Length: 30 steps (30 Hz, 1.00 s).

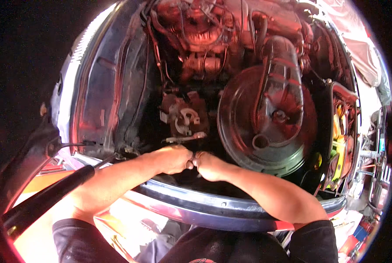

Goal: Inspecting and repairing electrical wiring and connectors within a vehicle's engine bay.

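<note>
Both arms reach over the front edge of a car's engine bay. My left hand is closed, knuckles up, with its fingertips against those of my right hand. The right one is curled closed too. Between them is a small dark thing, too small and covered to name. Just beyond the hands, a metal wrench-like tool lies across the front of a dirty mechanical unit. On that unit sits a curved, pale metal bracket.
A large round black air cleaner housing with a thick duct stands right of the hands. The engine lies farther back. A black strut slants in at the left. Yellow items fill a box at the right.
</note>
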Available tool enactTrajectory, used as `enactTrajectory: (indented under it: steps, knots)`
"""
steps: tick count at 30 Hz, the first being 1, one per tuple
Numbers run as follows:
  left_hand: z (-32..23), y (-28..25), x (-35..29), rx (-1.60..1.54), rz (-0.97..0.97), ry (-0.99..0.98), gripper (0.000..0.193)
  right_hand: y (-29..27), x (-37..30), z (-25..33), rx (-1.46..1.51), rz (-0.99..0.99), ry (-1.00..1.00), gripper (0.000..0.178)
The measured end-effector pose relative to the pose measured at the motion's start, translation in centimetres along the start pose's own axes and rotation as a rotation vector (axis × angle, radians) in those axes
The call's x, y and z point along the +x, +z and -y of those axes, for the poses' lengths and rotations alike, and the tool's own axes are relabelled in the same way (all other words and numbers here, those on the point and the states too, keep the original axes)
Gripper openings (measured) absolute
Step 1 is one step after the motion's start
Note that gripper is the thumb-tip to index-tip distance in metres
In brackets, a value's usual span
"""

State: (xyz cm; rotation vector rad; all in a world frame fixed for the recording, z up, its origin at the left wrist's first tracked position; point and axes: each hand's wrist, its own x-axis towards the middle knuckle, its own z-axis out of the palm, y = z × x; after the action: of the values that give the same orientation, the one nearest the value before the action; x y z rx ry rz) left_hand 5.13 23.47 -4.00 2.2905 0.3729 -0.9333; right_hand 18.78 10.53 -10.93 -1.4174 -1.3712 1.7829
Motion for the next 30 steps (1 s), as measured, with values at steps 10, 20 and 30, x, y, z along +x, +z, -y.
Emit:
enactTrajectory:
  steps: [10,20,30]
  knots:
    - [1.1,1.7,0.3,0.139,-0.126,0.038,0.025,0.2,0.1,1.0,0.016,-0.141,0.324,0.034]
    - [1.9,2.1,0.7,0.216,-0.165,0.089,0.025,1.3,1.6,-1.7,0.117,-0.138,0.219,0.027]
    - [2.8,0.9,0.1,-0.860,0.204,-0.394,0.033,1.2,0.7,-1.8,0.214,-0.187,0.089,0.022]
